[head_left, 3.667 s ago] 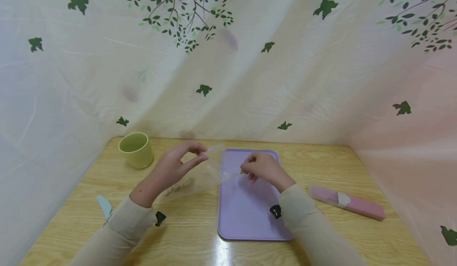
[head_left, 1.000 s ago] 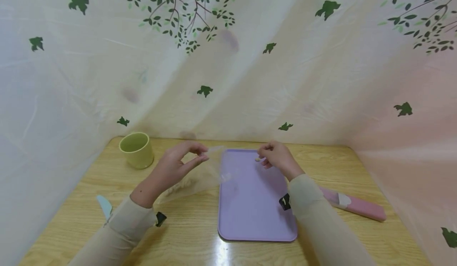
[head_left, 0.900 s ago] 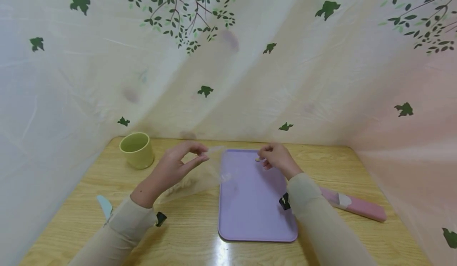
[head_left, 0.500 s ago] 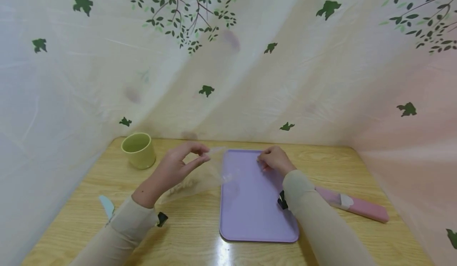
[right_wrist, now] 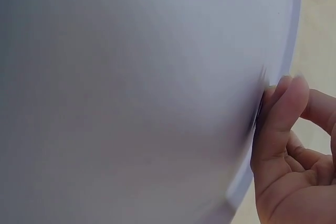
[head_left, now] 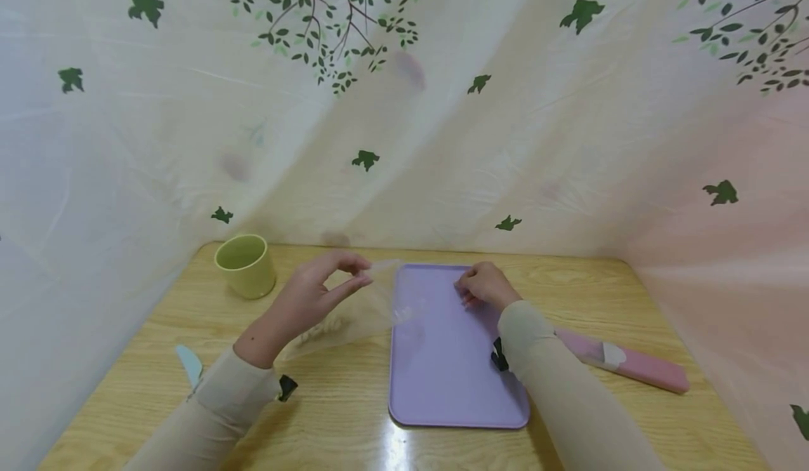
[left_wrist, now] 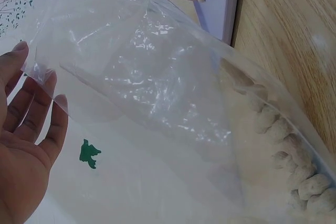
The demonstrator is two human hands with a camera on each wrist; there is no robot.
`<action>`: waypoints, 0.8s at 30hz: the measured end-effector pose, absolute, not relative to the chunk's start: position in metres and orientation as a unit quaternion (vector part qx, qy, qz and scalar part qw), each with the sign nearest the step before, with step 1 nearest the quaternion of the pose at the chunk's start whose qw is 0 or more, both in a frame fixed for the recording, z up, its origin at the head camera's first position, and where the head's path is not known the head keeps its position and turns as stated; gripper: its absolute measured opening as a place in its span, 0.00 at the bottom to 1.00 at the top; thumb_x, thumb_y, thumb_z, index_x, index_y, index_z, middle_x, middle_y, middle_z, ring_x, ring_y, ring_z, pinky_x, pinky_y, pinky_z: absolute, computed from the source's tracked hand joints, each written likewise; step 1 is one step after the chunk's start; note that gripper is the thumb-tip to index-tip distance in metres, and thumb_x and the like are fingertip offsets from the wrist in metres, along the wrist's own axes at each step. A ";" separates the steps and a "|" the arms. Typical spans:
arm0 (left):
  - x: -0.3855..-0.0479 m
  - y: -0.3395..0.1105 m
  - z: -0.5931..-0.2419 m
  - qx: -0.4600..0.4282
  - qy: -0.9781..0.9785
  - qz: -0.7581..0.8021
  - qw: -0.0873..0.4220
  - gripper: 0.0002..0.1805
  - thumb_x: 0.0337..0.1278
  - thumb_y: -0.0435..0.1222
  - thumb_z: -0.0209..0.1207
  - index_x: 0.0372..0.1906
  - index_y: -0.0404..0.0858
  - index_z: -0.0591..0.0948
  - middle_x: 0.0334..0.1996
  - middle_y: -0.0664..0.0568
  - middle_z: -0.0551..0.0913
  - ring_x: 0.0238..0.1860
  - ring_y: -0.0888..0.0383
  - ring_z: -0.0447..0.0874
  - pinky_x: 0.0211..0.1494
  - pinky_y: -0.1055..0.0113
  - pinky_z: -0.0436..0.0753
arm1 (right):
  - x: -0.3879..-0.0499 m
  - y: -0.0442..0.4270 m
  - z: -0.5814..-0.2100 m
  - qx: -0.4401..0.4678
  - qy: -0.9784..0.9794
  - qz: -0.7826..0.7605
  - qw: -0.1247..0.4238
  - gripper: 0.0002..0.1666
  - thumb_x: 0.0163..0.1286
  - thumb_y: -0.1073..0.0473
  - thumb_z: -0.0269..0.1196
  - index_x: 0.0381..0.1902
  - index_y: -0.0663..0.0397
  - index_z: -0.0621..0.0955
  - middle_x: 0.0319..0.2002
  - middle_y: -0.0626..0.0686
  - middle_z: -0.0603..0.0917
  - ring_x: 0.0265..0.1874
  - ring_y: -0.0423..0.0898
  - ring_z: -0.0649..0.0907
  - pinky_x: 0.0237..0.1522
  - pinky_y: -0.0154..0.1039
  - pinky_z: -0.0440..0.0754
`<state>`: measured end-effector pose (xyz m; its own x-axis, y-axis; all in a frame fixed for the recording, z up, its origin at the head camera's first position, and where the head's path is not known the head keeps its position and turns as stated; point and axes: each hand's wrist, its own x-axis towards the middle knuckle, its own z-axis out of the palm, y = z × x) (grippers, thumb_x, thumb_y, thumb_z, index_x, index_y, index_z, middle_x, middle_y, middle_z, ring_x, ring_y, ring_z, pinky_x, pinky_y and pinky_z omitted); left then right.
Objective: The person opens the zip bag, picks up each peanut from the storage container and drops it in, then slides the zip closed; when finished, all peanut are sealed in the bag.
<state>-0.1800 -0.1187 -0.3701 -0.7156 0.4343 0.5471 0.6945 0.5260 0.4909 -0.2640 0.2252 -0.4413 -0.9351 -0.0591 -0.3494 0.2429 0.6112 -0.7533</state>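
Note:
My left hand (head_left: 310,292) pinches the top edge of a clear plastic bag (left_wrist: 142,72) between thumb and fingers. The bag slants down toward the tray, and several rounded beige lumps (left_wrist: 281,129) lie along its bottom. They look nut-like, but the exact kind is unclear. Over the far part of a flat purple tray (head_left: 455,373) is my right hand (head_left: 485,285), fingertips low and pressed together. In the right wrist view those fingertips (right_wrist: 296,95) are close to the tray's surface near its raised edge. The small beige lump at them is mostly hidden now.
A yellow-green cup (head_left: 246,267) stands at the back left. A light blue blade-shaped piece (head_left: 189,364) lies by my left sleeve, partly covered. To the right of the tray lies a long pink case (head_left: 651,369), partly behind my right sleeve. A leaf-printed curtain (head_left: 404,197) encloses the table.
My right hand has moved from beside the bag to the tray's far end with a small beige lump at its fingertips, then lowered slightly. The left hand has stayed in place with the bag.

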 end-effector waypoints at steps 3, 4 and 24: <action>-0.179 -0.119 -0.369 -0.325 -0.858 -0.356 0.179 0.12 0.69 0.37 0.71 0.54 0.45 0.85 0.45 0.57 0.92 0.49 0.57 0.91 0.50 0.58 0.90 | -0.264 0.225 -0.441 0.050 0.884 -0.432 0.174 0.11 0.78 0.62 0.64 0.46 0.67 0.86 0.24 0.51 0.85 0.20 0.41 0.85 0.29 0.36 0.87; -0.178 -0.119 -0.369 -0.323 -0.859 -0.355 0.179 0.12 0.69 0.38 0.71 0.54 0.46 0.85 0.45 0.57 0.92 0.49 0.58 0.91 0.50 0.58 0.90 | -0.264 0.224 -0.441 0.050 0.885 -0.429 0.174 0.11 0.78 0.62 0.64 0.46 0.67 0.87 0.24 0.51 0.84 0.20 0.41 0.85 0.29 0.36 0.87; -0.177 -0.118 -0.368 -0.323 -0.860 -0.351 0.183 0.12 0.68 0.38 0.71 0.53 0.45 0.85 0.46 0.56 0.91 0.49 0.58 0.90 0.53 0.56 0.90 | -0.245 0.210 -0.404 0.020 0.867 -0.474 0.153 0.18 0.80 0.55 0.64 0.54 0.67 0.84 0.45 0.61 0.89 0.28 0.42 0.86 0.35 0.37 0.89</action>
